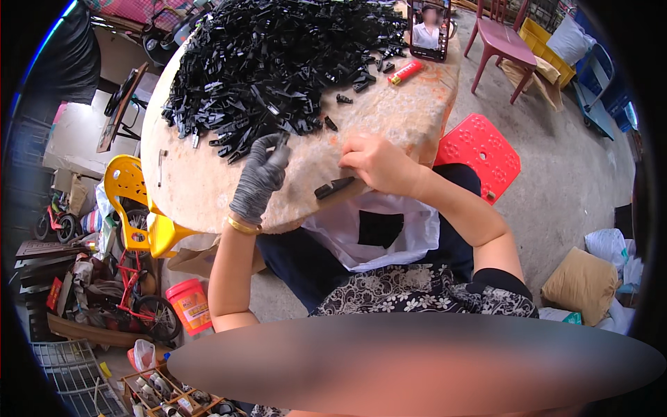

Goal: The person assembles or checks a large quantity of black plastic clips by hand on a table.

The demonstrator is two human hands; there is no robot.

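Observation:
A large heap of small black plastic pieces (257, 69) covers the far part of a round table (389, 115) with a pale patterned cover. My left hand (258, 177), in a grey glove, is at the heap's near edge, its fingers pinched on a small dark plastic piece. Farther right, my bare right hand (379, 163) is closed over the table's near edge; its fingertips hide whatever they hold. Just left of it lies a longer black piece (335, 187) at the table edge. Below, an open white plastic bag (417, 233) rests on my lap.
A phone (428, 31) stands at the table's far right, near a red lighter (406, 72). Around the table are a red stool (479, 156), a yellow chair (135, 208), a dark red chair (497, 42) and an orange-red bucket (187, 306). Clutter and small bikes fill the left.

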